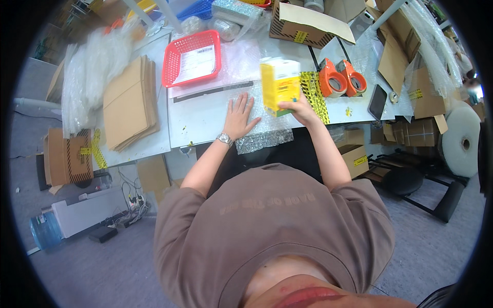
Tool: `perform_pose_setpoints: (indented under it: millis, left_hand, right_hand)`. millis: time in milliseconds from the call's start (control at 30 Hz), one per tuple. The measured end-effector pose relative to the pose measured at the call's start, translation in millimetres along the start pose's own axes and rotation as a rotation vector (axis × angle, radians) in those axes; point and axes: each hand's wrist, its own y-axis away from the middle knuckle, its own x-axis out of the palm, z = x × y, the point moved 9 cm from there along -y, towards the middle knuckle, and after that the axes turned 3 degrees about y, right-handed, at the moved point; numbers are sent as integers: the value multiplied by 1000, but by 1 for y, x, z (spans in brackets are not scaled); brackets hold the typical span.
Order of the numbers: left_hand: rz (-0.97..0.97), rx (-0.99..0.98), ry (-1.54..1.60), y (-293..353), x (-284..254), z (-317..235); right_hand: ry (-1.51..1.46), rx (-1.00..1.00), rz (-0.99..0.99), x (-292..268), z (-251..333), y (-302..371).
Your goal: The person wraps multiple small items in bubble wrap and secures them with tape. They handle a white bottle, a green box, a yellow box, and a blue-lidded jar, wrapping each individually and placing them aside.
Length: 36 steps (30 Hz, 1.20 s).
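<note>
Head view, right hand [302, 111], seemingly curled round carton [280, 86]

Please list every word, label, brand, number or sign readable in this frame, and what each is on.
Print is located here, not copied out:
Yellow-and-white box in the right hand: printed side, details too small to read.
White sheet in the red basket: barcode and fine print, too small.
Brown T-shirt: faint chest lettering, upside down.
Yellow tape on the table: black marks, too small to make out.
</note>
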Motion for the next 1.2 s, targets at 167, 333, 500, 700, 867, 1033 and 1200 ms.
perform_pose_setpoints:
  millis: [167, 333, 500, 700, 867, 1033, 1200]
  left_hand:
    - [7, -249, 715, -5, -14, 34]
    - [-110, -306, 797, 10, -31, 68]
    - [175, -245, 784, 3, -52, 46]
    - [181, -244, 730, 25, -50, 66]
    - [141, -205, 721, 23, -55, 64]
    - [151, -193, 631, 30, -47, 70]
    - [125, -192, 640, 31, -43, 72]
  right_hand:
    - [576, 137, 102, -6, -31, -37]
    - [829, 166, 231, -5, -36, -45]
    - [555, 225, 201, 3, -40, -45]
    - [843, -45, 181, 14, -39, -13]
    - [1004, -118, 170, 9, -47, -9]
    - [1023, -64, 180, 7, -46, -3]
    - [1014, -82, 174, 8, -45, 1]
